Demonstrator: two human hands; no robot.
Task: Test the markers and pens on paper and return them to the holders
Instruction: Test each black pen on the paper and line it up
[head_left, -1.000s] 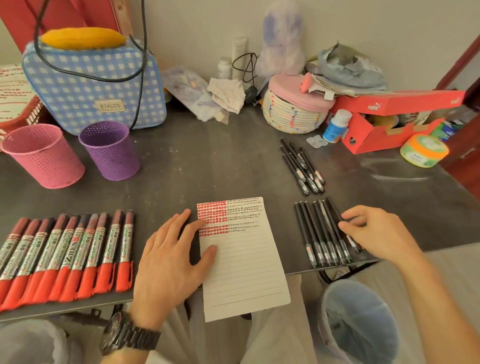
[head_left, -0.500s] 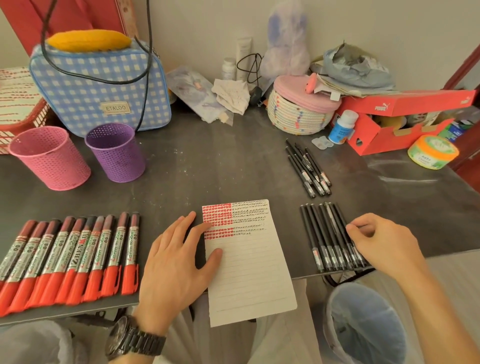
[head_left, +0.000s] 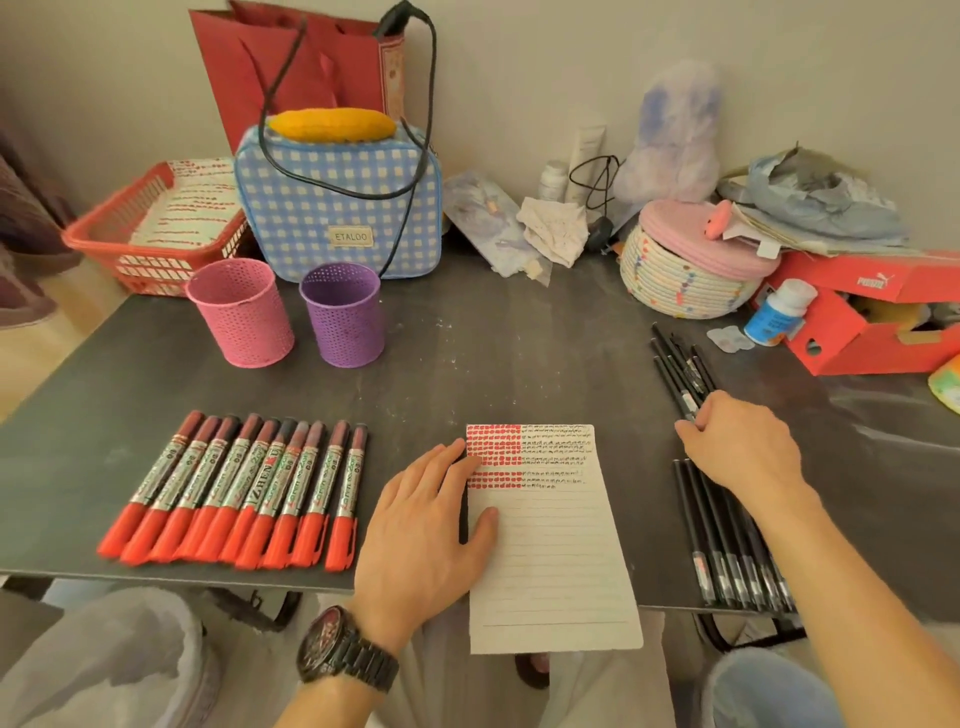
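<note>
Head view: left hand (head_left: 426, 525) lies flat, fingers straight, pressing the left edge of the lined paper (head_left: 550, 551) at the table front. Right hand (head_left: 743, 447) curls its fingertips at the near ends of the far black pens (head_left: 678, 364); cannot tell if 1 is pinched yet. Pens look light, stiff, slim & smooth, prob. roll easily: better to pinch mid-barrel w/ thumb and 2 fingers. Pink holder (head_left: 241, 319) & purple holder (head_left: 343, 314) stand well apart, back left.

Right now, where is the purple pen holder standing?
In the head view, the purple pen holder stands left of centre on the dark table, just right of the pink holder and in front of the blue checked bag.
</note>
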